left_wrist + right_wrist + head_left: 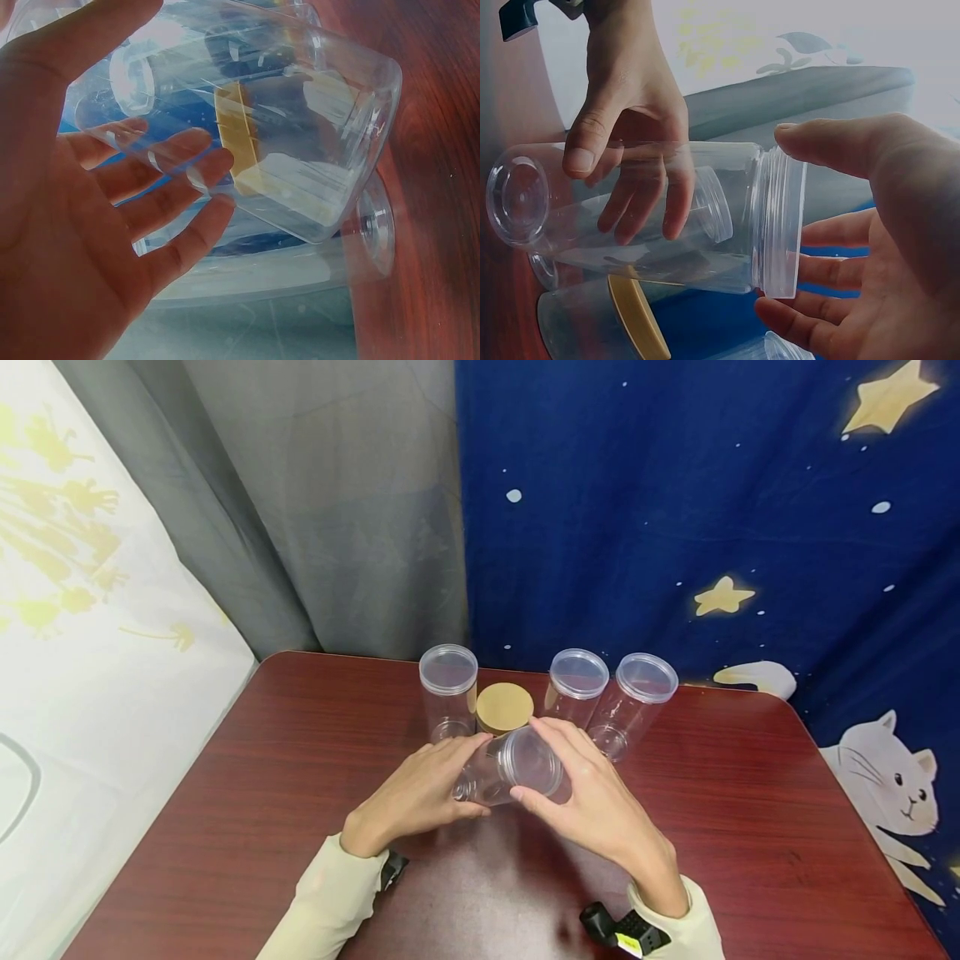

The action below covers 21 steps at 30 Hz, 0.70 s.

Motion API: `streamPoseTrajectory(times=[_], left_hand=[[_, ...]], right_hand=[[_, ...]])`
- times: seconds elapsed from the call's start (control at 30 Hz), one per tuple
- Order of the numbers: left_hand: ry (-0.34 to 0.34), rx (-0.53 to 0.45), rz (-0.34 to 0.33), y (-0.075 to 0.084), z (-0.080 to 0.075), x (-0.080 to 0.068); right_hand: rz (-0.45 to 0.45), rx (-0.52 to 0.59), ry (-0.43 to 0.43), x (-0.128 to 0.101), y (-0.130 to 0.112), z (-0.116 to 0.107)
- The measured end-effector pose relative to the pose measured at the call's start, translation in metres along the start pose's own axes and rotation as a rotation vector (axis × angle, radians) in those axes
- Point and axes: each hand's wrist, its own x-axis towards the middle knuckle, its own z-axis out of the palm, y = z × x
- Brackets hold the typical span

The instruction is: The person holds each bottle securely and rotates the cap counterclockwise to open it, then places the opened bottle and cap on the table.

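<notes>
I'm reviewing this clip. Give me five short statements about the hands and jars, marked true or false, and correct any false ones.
1. The left hand grips the body of the held jar. True.
2. The held jar is upright. False: it is tipped sideways.
3. The right hand grips the clear lid of that jar. True.
4. Only two jars stand behind the held one. False: four do.
5. The gold-lidded jar stands just right of the leftmost standing jar. True.

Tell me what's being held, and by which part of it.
A tilted clear jar: the left hand holds it round the body, the right hand by its lid.
</notes>
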Motion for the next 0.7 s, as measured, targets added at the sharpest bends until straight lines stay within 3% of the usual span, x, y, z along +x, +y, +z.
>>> streamPoseTrajectory(times=[0.7], left_hand=[[0.000, -0.009, -0.007, -0.0006, 0.0004, 0.0000]], right_hand=[[-0.020, 0.005, -0.002, 0.0002, 0.0003, -0.0014]])
